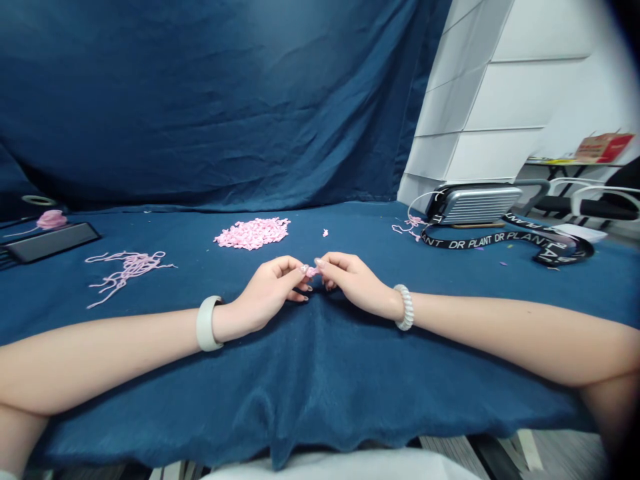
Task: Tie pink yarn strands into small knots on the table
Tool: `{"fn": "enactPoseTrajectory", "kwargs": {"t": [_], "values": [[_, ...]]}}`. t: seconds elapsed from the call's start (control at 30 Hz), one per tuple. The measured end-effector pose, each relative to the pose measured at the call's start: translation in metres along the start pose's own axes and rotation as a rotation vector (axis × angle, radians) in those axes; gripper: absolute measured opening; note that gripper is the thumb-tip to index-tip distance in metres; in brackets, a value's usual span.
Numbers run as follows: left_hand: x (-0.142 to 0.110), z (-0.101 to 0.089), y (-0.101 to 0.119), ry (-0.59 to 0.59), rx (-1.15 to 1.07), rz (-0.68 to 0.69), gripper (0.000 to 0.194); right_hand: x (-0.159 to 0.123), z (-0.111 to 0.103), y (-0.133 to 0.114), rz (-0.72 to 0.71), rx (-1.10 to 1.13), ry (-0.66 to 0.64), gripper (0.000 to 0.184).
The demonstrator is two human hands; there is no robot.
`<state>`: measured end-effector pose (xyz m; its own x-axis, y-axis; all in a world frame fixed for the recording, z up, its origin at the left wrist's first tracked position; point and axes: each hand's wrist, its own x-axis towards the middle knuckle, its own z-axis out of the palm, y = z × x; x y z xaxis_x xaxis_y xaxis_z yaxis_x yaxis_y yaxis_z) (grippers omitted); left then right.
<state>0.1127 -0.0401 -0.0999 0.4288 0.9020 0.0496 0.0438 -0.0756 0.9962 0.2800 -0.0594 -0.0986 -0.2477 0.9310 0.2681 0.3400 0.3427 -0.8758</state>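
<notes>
My left hand (273, 288) and my right hand (350, 280) meet at the middle of the blue cloth-covered table (320, 373). Both pinch one small pink piece (312, 271) between their fingertips. The left wrist wears a pale band, the right wrist a white coiled bracelet. Behind the hands lies a heap of small pink pieces (253, 233). One loose pink bit (325, 233) sits to the right of the heap.
A tangle of pink strands (127, 265) lies at the left. Farther left are a dark tray (47, 242) and a pink yarn ball (51, 219). At the right stand a silver case (477, 203) with a black lettered strap (505, 239). A blue backdrop hangs behind.
</notes>
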Motion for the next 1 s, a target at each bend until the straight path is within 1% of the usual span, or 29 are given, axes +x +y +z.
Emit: {"fn": "enactPoseTrajectory", "kwargs": {"t": [0.1, 0.17, 0.2, 0.23, 0.3, 0.37, 0.4, 0.43, 0.5, 0.57, 0.63, 0.73, 0.83, 1.0], "values": [[0.001, -0.001, -0.001, 0.001, 0.005, -0.008, 0.034, 0.002, 0.001, 0.001, -0.010, -0.062, -0.004, 0.033], [0.002, -0.001, -0.002, 0.009, -0.003, -0.027, 0.035, 0.010, -0.006, 0.006, -0.035, -0.076, 0.011, 0.035], [0.003, -0.001, -0.003, 0.011, -0.002, -0.036, 0.034, 0.018, -0.012, 0.010, -0.043, -0.095, 0.026, 0.036], [0.003, -0.001, -0.003, 0.004, 0.012, -0.043, 0.034, 0.027, -0.021, 0.016, -0.051, -0.127, 0.069, 0.038], [0.001, -0.001, -0.003, -0.052, 0.092, -0.028, 0.028, 0.050, -0.044, 0.028, -0.018, -0.199, 0.157, 0.041], [-0.003, 0.000, -0.002, -0.140, 0.246, 0.033, 0.022, 0.077, -0.067, 0.041, 0.035, -0.334, 0.257, 0.044], [-0.005, 0.001, -0.001, -0.180, 0.333, 0.076, 0.021, 0.089, -0.078, 0.047, 0.074, -0.424, 0.281, 0.045], [-0.007, 0.001, 0.000, -0.213, 0.419, 0.126, 0.021, 0.101, -0.086, 0.054, 0.126, -0.515, 0.284, 0.047], [-0.012, 0.002, 0.003, -0.265, 0.566, 0.228, 0.020, 0.119, -0.095, 0.066, 0.175, -0.559, 0.270, 0.046], [-0.015, 0.003, 0.006, -0.315, 0.669, 0.311, 0.018, 0.130, -0.097, 0.078, 0.217, -0.585, 0.246, 0.043], [-0.017, 0.004, 0.007, -0.347, 0.730, 0.356, 0.017, 0.136, -0.094, 0.090, 0.252, -0.609, 0.250, 0.041], [-0.017, 0.004, 0.007, -0.357, 0.754, 0.374, 0.017, 0.138, -0.091, 0.106, 0.291, -0.655, 0.266, 0.035], [-0.016, 0.004, 0.006, -0.360, 0.752, 0.394, 0.017, 0.137, -0.091, 0.115, 0.310, -0.694, 0.303, 0.034], [-0.015, 0.003, 0.006, -0.365, 0.761, 0.402, 0.018, 0.138, -0.093, 0.121, 0.271, -0.725, 0.386, 0.038]]}}
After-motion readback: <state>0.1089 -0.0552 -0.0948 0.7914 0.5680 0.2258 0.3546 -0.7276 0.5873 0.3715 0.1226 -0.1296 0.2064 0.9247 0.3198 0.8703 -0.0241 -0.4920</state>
